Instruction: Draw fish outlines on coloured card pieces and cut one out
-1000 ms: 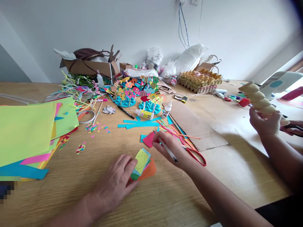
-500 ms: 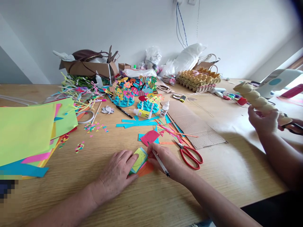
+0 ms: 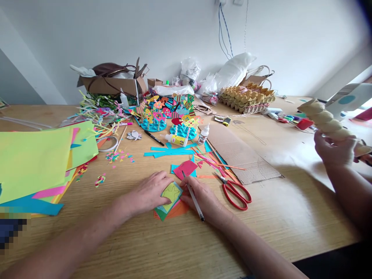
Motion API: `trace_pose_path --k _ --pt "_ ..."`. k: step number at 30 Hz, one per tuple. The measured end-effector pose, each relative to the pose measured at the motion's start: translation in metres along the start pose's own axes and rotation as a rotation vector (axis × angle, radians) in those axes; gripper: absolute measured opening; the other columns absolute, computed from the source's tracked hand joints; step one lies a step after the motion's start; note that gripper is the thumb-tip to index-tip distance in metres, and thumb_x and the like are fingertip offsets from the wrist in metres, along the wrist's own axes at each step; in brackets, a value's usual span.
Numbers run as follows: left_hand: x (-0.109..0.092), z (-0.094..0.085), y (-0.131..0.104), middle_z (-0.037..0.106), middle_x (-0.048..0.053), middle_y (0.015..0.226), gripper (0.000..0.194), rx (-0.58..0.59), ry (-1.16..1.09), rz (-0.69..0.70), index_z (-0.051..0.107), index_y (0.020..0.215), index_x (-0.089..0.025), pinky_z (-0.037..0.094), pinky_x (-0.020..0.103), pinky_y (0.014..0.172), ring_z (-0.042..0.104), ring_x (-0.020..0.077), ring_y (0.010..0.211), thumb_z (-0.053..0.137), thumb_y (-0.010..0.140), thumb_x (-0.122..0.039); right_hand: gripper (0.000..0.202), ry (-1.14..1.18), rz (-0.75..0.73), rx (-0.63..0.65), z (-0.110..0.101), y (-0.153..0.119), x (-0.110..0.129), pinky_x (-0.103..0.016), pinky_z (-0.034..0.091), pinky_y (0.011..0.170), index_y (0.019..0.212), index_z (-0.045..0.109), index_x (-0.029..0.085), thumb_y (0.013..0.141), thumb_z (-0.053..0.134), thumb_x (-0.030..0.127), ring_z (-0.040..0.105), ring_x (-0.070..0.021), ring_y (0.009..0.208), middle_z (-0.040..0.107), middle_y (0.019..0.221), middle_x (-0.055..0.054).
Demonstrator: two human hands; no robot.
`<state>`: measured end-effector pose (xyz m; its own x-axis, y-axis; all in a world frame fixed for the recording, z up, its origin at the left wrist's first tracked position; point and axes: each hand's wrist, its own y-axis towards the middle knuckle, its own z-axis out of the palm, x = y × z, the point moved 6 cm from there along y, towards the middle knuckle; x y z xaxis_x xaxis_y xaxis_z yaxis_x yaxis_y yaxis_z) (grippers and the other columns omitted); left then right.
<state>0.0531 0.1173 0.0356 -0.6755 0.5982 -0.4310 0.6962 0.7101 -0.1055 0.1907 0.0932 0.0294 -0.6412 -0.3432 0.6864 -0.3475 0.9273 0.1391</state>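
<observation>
Stack of small coloured paper cards point(image 3: 173, 199), topped by a yellow paper rectangle point(image 3: 172, 190) with a dark drawn outline, lies between your hands, closer to the near edge of the light-brown wooden surface point(image 3: 162, 252) than to its far edge. Your left hand point(image 3: 151, 192) is closed on it, thumb over the yellow sheet. Your right hand point(image 3: 200, 195) grips a slim, whitish-barrelled pen point(image 3: 195, 203), fingertips at the stack's right corner; I can't tell whether they press. You seem at the squaring-up step; the next move calls for a steady left thumb, lest layers slip.
</observation>
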Motion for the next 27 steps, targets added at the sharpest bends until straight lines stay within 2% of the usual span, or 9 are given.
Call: trace_pose_path --k 4,10,14,17,21,27 --pt "-0.002 -0.006 0.013 0.052 0.000 0.104 0.045 0.087 -0.013 0.026 0.056 0.113 -0.027 0.042 0.027 0.084 0.054 0.0194 0.103 0.071 0.072 -0.017 0.033 -0.027 -0.011 -0.013 0.002 -0.001 -0.002 -0.025 0.039 0.063 0.087 0.047 0.022 0.068 0.064 0.002 0.052 -0.0161 0.071 0.055 0.079 0.001" --pt "-0.003 -0.009 0.026 0.051 -0.001 0.094 0.036 0.165 -0.019 -0.011 0.057 0.096 -0.021 0.041 0.026 0.073 0.055 0.0192 0.091 0.075 0.065 -0.017 0.031 -0.015 -0.038 -0.026 0.000 -0.001 -0.001 -0.025 0.039 0.062 0.088 0.047 0.022 0.069 0.064 0.005 0.052 -0.0155 0.069 0.056 0.079 0.001" --pt "-0.003 -0.011 0.029 0.051 -0.003 0.081 0.018 0.143 -0.054 -0.044 0.052 0.078 -0.019 0.037 0.023 0.062 0.053 0.0156 0.078 0.063 0.068 -0.010 0.030 -0.014 -0.029 -0.021 0.001 -0.001 -0.002 -0.024 0.039 0.061 0.087 0.047 0.022 0.069 0.064 0.005 0.050 -0.0148 0.066 0.054 0.077 0.002" --pt "-0.003 -0.017 0.028 0.050 -0.005 0.070 0.014 0.125 -0.093 -0.067 0.047 0.071 -0.019 0.034 0.021 0.055 0.051 0.0132 0.068 0.053 0.072 -0.007 0.031 0.008 -0.016 -0.017 0.002 -0.001 -0.004 -0.024 0.038 0.059 0.086 0.046 0.022 0.068 0.063 0.004 0.050 -0.0144 0.064 0.052 0.073 0.004" --pt "-0.002 -0.026 0.024 0.053 -0.004 0.073 0.008 0.103 -0.110 -0.079 0.048 0.078 -0.019 0.036 0.021 0.057 0.052 0.0131 0.070 0.049 0.078 -0.011 0.027 0.047 0.020 -0.038 0.001 0.001 -0.008 -0.023 0.037 0.058 0.084 0.045 0.023 0.069 0.061 0.006 0.048 -0.0134 0.061 0.049 0.066 0.007" --pt "-0.005 -0.017 0.023 0.056 -0.001 0.088 0.022 0.181 -0.039 -0.038 0.055 0.083 -0.020 0.040 0.024 0.069 0.055 0.0177 0.086 0.063 0.065 -0.008 0.026 0.042 -0.010 -0.045 0.001 0.001 -0.007 -0.022 0.037 0.058 0.083 0.045 0.022 0.069 0.059 0.005 0.048 -0.0124 0.060 0.053 0.070 0.005"
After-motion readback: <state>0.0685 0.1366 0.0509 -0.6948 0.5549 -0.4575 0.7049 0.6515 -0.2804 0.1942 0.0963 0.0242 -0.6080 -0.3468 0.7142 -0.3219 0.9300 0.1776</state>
